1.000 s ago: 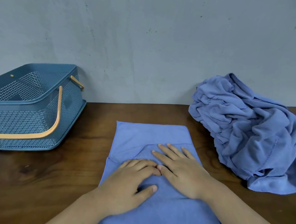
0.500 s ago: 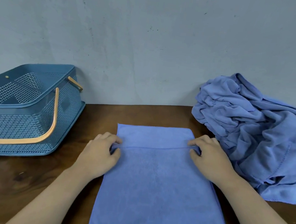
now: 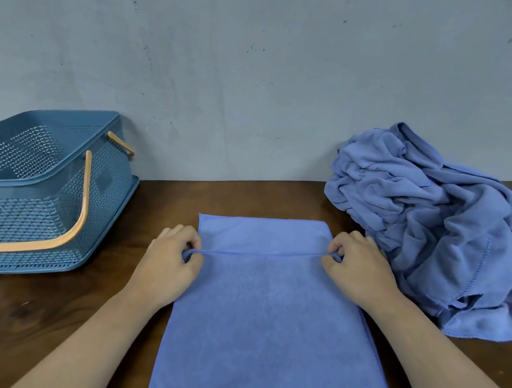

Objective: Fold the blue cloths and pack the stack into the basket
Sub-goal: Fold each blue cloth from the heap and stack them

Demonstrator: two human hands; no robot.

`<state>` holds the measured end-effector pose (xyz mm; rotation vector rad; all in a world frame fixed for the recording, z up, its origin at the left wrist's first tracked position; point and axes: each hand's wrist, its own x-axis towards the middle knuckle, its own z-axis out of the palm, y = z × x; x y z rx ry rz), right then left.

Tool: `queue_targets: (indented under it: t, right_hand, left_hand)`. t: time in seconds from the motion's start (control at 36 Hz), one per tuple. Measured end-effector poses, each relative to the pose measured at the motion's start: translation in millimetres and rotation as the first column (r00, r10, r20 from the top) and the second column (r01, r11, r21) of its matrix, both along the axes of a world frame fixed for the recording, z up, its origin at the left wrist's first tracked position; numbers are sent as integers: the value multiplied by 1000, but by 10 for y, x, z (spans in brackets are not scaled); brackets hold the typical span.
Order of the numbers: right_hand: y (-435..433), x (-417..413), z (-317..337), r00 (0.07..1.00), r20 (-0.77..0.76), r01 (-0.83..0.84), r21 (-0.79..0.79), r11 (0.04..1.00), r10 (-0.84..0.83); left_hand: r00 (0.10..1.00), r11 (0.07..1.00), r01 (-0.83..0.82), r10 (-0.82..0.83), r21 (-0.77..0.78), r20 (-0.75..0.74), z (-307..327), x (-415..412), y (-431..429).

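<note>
**Clerk:** Item one: what is entered, and where is it placed?

**Keeper:** A flat blue soft-pile cloth (image 3: pixel 266 321), laid lengthwise on the dark brown wooden table (image 3: pixel 46 314), directly in front of the person. A top layer is seen, its hemmed edge drawn straight across, just short of the far edge.

**Clerk:** How is it held?

**Keeper:** The left end of that hem is pinched by the left hand (image 3: pixel 168 263) between thumb and curled fingers. The right end is pinched likewise by the right hand (image 3: pixel 357 267). The hands are set well apart, with the hem stretched between them.

**Clerk:** Handling properties?

**Keeper:** It is judged light, limp and not fragile. No stiffness is to be expected, so an unsupported middle is likely to sag. The nap is judged grippy rather than slippery. Hold is best taken at the two ends of a hem, as is done here, so that edges can be matched squarely.

**Clerk:** Remaining stock?

**Keeper:** Item two: a crumpled heap of blue cloths (image 3: pixel 434 225), piled at the right against the grey plastered wall (image 3: pixel 261 68), just beside the right hand. Whether it is touched cannot be told. Item three: a blue perforated plastic basket (image 3: pixel 43 190) with an orange handle (image 3: pixel 85 195), set tilted at the left, well apart from the flat cloth. Its contents cannot be made out.

**Clerk:** Progress?

**Keeper:** It is judged early. One cloth is in mid-fold, the heap is unfolded, and nothing is seen stacked.
</note>
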<state>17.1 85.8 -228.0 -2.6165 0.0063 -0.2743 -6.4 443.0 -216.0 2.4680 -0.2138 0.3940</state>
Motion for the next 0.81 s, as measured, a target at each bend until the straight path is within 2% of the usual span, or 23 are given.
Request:
queue_targets:
  t: [0.25,0.36,0.44,0.56,0.61,0.72,0.81]
  right_hand:
    - [-2,-6,24,1000,-18,14,-5,1000,-14]
    - [-22,-25,-13,991,63,-117,-59,991,121]
    - [20,-23,-15,965,-33,-262,-149,953,260]
    - [48,47,-31,953,-233,-250,-239,938,195]
    - [44,72,-9,950,-249,-249,-249,936,187]
    - [-24,160,70,972,-148,-213,-221,952,184]
    - [-71,250,37,957,-221,-246,-261,933,191]
  left_hand:
    - [1000,1000,17,-16,13,-27,-37,23,23]
    - [998,998,44,-42,34,-35,-48,31,51]
    - [997,997,60,-57,45,-54,-57,41,60]
    - [996,994,74,-70,76,-60,-73,45,79]
    - [996,993,75,-70,88,-58,-66,38,74]
    - [997,990,67,-60,124,-55,-46,37,57]
    - [996,990,69,-61,126,-65,-29,29,43]
